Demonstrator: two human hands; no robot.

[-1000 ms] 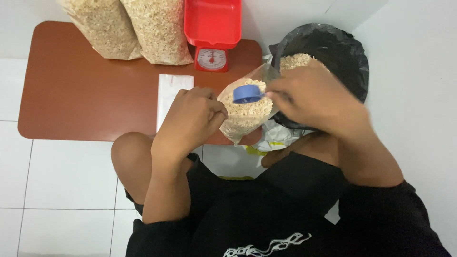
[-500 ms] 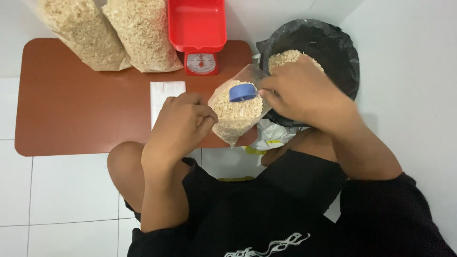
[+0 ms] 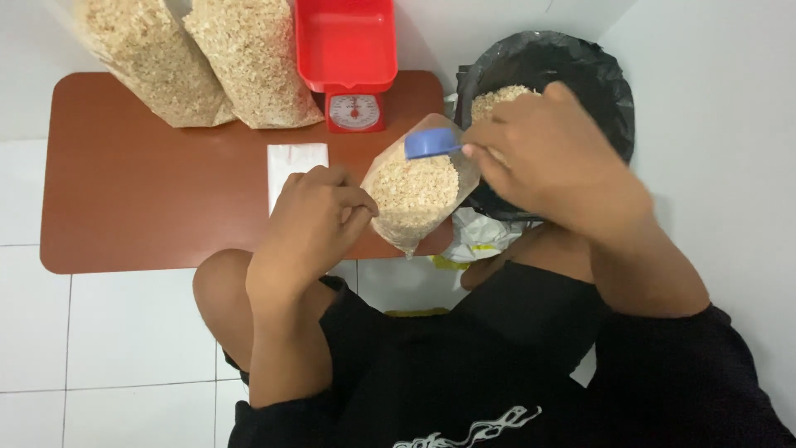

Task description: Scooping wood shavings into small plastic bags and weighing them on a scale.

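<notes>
While the left hand (image 3: pixel 319 220) pinches the near-left rim of the clear bag (image 3: pixel 412 199) of flakes over the bench (image 3: pixel 149 199) edge, the right hand (image 3: pixel 551 162), closed on the blue scoop (image 3: pixel 431 143), holds it just above the bag's far mouth, handle pointing right.

low brown table (image 3: pixel 149 199) with rounded corners stands on white tiled floor (image 3: pixel 124 332); plain white walls (image 3: pixel 713 124) behind and right; even light.
</notes>
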